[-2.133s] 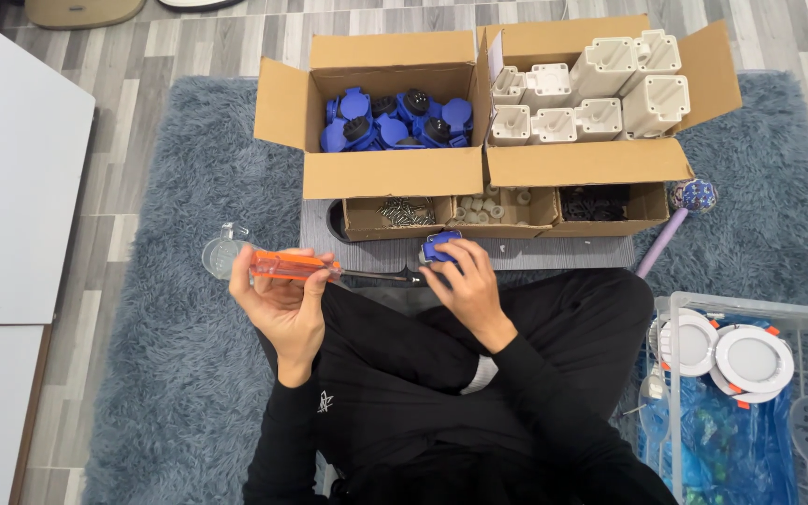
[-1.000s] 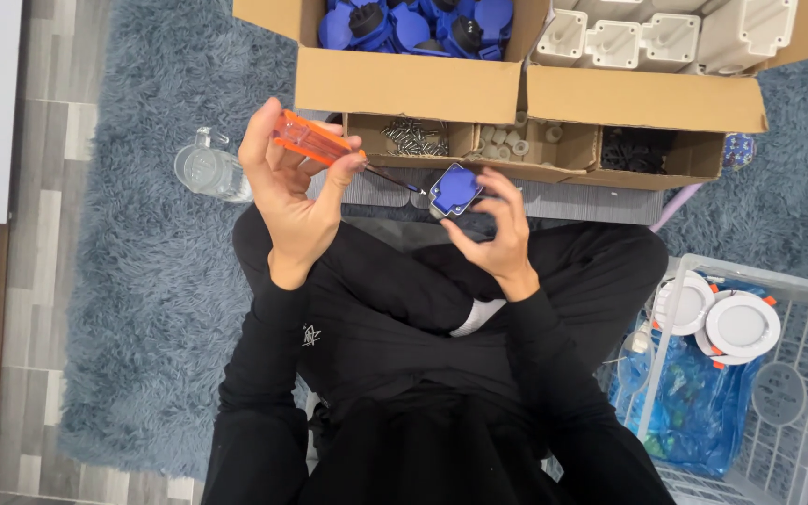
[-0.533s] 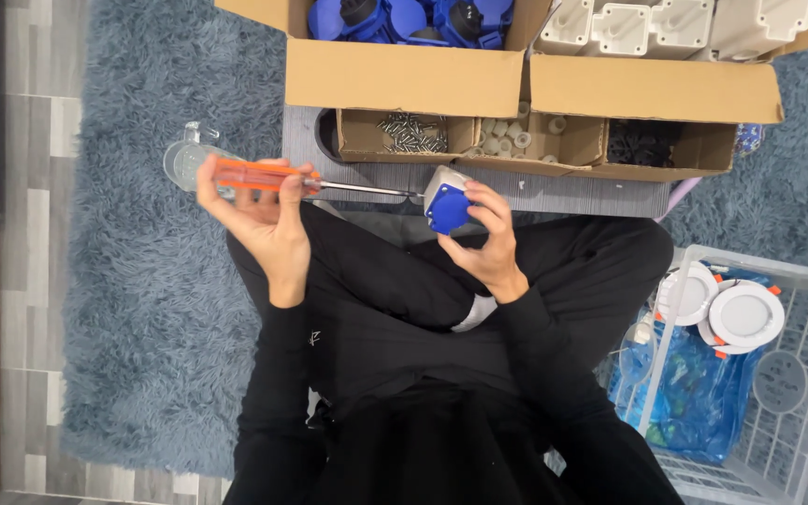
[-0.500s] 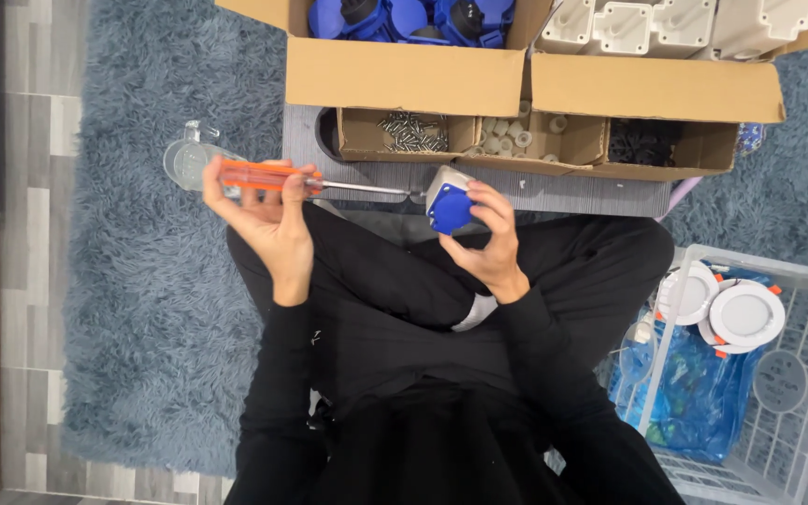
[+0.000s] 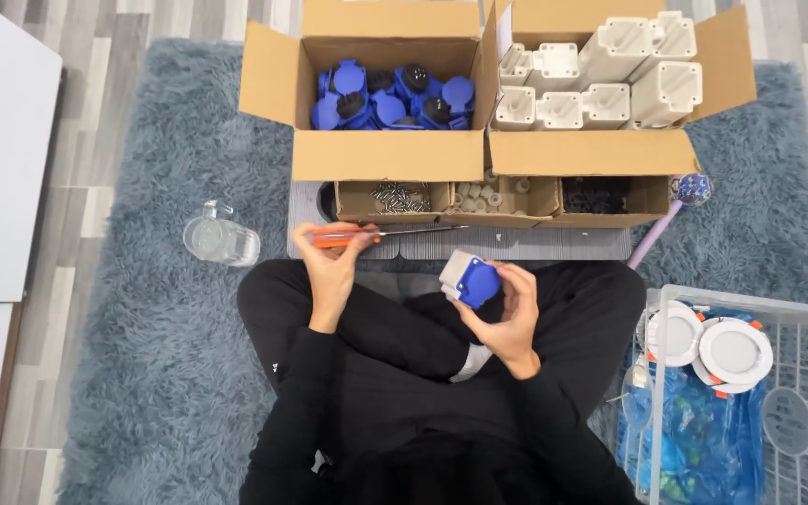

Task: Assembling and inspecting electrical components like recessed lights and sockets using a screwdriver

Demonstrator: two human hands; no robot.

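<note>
Two open cardboard boxes sit far on the grey rug [image 5: 142, 355]: the left box [image 5: 381, 154] holds blue caps, the right box [image 5: 591, 150] white housings. Three small brown trays [image 5: 502, 201] stand just near of them. The left hand [image 5: 329, 257] has fingers closed round an orange-handled screwdriver [image 5: 367, 234], lying level. The right hand [image 5: 507, 309] grips a blue-and-white socket [image 5: 469, 279] above the lap.
</note>
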